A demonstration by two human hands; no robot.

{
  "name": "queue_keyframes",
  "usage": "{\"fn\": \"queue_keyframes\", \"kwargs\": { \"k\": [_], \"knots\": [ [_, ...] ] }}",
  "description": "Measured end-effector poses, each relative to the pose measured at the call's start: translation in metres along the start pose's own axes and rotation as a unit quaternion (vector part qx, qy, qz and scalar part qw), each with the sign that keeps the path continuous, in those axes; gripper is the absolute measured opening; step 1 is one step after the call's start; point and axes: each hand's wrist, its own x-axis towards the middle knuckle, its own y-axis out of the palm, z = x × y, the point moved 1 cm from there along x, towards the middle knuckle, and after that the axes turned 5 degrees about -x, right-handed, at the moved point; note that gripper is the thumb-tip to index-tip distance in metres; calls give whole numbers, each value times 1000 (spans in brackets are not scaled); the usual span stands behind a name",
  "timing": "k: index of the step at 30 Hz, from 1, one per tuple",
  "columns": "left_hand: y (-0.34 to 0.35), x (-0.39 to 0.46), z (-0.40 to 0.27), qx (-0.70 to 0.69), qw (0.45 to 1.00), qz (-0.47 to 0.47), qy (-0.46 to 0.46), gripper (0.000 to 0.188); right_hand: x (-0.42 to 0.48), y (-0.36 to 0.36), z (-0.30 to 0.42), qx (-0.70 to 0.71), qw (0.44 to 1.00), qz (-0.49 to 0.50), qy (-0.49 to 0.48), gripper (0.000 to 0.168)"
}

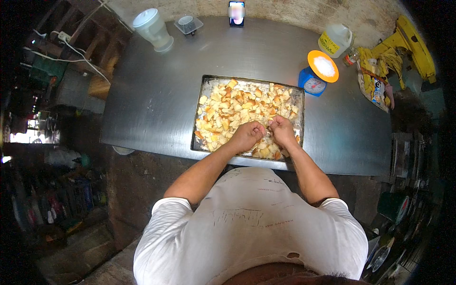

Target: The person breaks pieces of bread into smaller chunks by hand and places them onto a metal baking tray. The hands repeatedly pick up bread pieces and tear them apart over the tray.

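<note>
A dark-rimmed metal baking tray [252, 81] lies in front of me, spread with torn chunks of bread [228, 103], some with brown crust. Over its right front part, my left hand [250, 134] is curled with thumb and fingertips together. Whether it grips a crumb is too small to tell. Close beside it, my right hand [281, 130] pinches what looks like a small piece of bread [271, 118] at its fingertips. The two hands are slightly apart, just above the chunks.
The tray sits near the front edge of a steel table [153, 96]. Right of it is a blue kitchen scale [312, 83] with white granules on its orange pan. Farther back stand a plastic jug [333, 41], a lidded pitcher [153, 32], a clear container [188, 24] and a phone [236, 14].
</note>
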Motion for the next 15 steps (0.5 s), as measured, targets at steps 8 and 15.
{"fn": "queue_keyframes", "kwargs": {
  "k": [8, 15],
  "knots": [
    [-11, -3, 0, 126, 990, -55, 1, 31, -24, 0, 51, 38, 988, 111, 102, 16],
    [-15, -13, -17, 165, 986, 3, -27, 34, -2, -8, 0, -118, 988, -97, -24, 27]
  ]
}}
